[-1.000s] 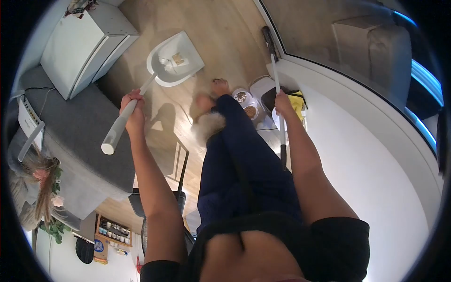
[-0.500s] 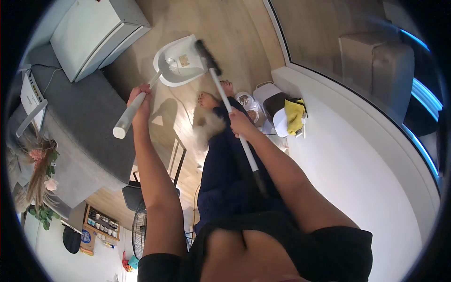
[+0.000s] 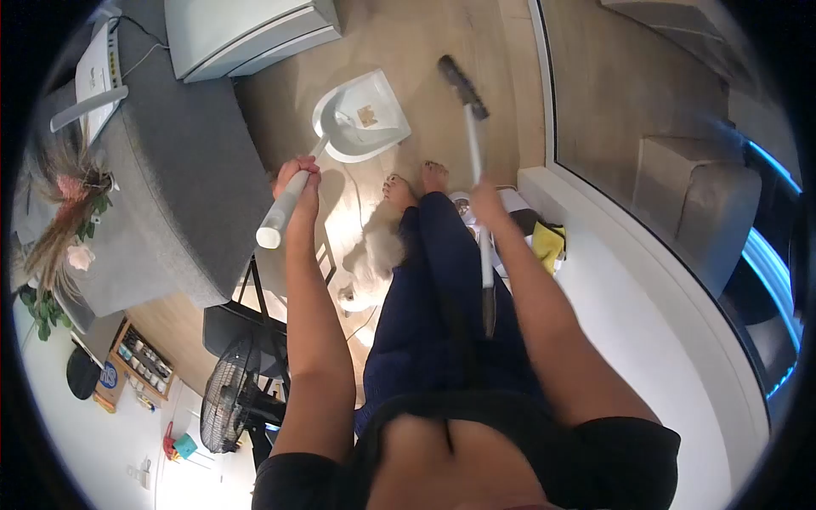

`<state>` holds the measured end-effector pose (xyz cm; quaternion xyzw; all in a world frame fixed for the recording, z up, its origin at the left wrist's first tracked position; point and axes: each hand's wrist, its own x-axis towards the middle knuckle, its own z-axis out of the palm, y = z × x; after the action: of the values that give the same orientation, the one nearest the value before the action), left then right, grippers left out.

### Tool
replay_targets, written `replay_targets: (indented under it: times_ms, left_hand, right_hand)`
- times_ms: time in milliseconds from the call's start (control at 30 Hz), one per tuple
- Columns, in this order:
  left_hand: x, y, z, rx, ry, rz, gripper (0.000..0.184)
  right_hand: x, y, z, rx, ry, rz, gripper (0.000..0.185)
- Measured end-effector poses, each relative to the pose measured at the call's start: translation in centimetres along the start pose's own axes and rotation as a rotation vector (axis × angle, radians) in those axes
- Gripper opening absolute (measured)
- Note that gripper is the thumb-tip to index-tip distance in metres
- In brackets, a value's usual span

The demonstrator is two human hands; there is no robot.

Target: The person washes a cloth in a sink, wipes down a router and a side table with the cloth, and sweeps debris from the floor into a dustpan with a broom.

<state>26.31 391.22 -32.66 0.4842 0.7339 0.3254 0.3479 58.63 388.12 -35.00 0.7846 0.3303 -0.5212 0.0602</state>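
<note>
Around the dustpan's [image 3: 379, 136] handle, the left grip [image 3: 296, 180] is closed; the right grip [image 3: 487, 202] holds the broom [image 3: 474, 143]. Floor [image 3: 408, 38] extends between grey upholstery [image 3: 178, 178] and glass panel [image 3: 612, 93], broom head [image 3: 464, 87] apart from dustpan. Dustpan: white, before the feet [image 3: 435, 175], tan scrap [image 3: 366, 116] inside.

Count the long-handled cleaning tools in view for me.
2: the white plastic dustpan, its handle in the left hand, and the white-poled broom with dark bristles, held in the right hand. Others may be hidden.
</note>
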Motion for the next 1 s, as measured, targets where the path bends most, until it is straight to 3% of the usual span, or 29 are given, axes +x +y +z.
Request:
replay_targets:
  times_ms: [67, 200, 267, 400, 433, 500, 533, 633, 767, 833, 1000]
  left_hand:
    - [-0.7, -0.4, 0.1, -0.029, 0.009, -0.086, 0.012]
    - [-2.2, -0.9, -0.5, -0.079, 0.071, -0.155, 0.009]
    - [-3.2, -0.8, -1.4, -0.148, 0.127, -0.234, 0.009]
    - [-5.4, -1.8, -1.7, -0.272, 0.279, -0.336, 0.011]
    - [-5.8, -1.7, -1.6, -0.275, 0.294, -0.339, 0.011]
    - [-6.1, -1.1, -1.4, -0.361, 0.462, -0.486, 0.012]
    - [-6.3, -1.0, -1.4, -0.343, 0.470, -0.520, 0.011]
    - [-6.3, -0.3, -0.5, -0.376, 0.540, -0.507, 0.011]
    - [-6.7, -1.0, 0.0, -0.237, 0.457, -0.504, 0.010]
    - [-6.8, -1.4, 0.1, -0.270, 0.445, -0.512, 0.009]
    - [-7.2, -0.9, 0.3, -0.316, 0.483, -0.516, 0.008]
  right_hand:
    - [-3.1, -0.4, 1.2, -0.134, -0.195, 0.039, 0.051]
    - [-4.1, -0.6, 0.2, -0.225, -0.180, -0.153, 0.046]
    - [-2.4, -3.1, -2.2, -0.344, -0.035, -0.242, 0.043]
    - [7.4, -11.6, -7.5, -0.352, 0.214, -0.280, 0.038]
    - [10.9, -13.6, -9.1, -0.584, 0.199, -0.383, 0.035]
    - [16.3, -18.1, -10.6, -0.688, 0.181, -0.405, 0.030]
    - [17.8, -20.2, -10.6, -0.560, 0.175, -0.322, 0.028]
    - [21.1, -23.4, -8.1, -0.444, 0.318, -0.447, 0.027]
    - [21.2, -28.1, -3.6, -0.606, 0.249, -0.566, 0.029]
    - [21.5, -29.8, -1.8, -0.470, 0.158, -0.588, 0.030]
    - [19.5, -24.7, -1.1, -0.666, 0.250, -0.695, 0.033]
